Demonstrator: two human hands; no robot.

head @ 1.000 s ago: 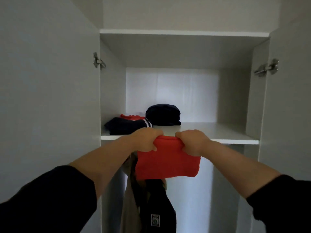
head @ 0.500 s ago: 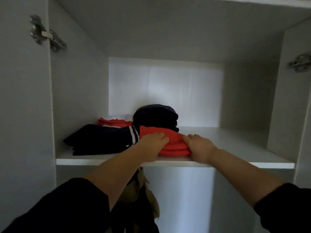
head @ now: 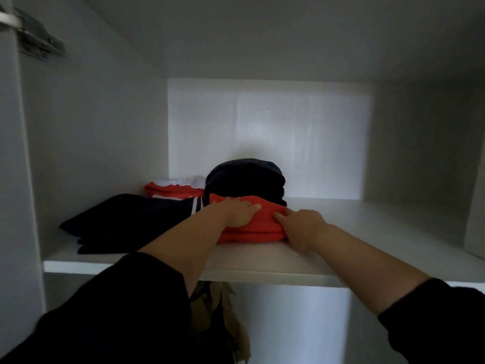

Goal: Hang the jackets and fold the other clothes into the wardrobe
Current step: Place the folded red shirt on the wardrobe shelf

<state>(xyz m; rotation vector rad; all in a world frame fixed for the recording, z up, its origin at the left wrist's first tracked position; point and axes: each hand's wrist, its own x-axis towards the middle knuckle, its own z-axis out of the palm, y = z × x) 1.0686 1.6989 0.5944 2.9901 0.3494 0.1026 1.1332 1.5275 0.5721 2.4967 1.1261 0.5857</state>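
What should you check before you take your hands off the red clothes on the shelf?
1. Red folded garment lies fully on the shelf, back from the front edge: ok.
2. Its folded layers sit evenly stacked: ok.
3. Left hand lies flat on top, free to lift: ok.
4. Right hand touches the garment's right edge; whether it pinches the cloth: cannot tell.
5. Dark folded pile behind looks neat: ok.
6. Dark striped garment to the left lies flat: ok.
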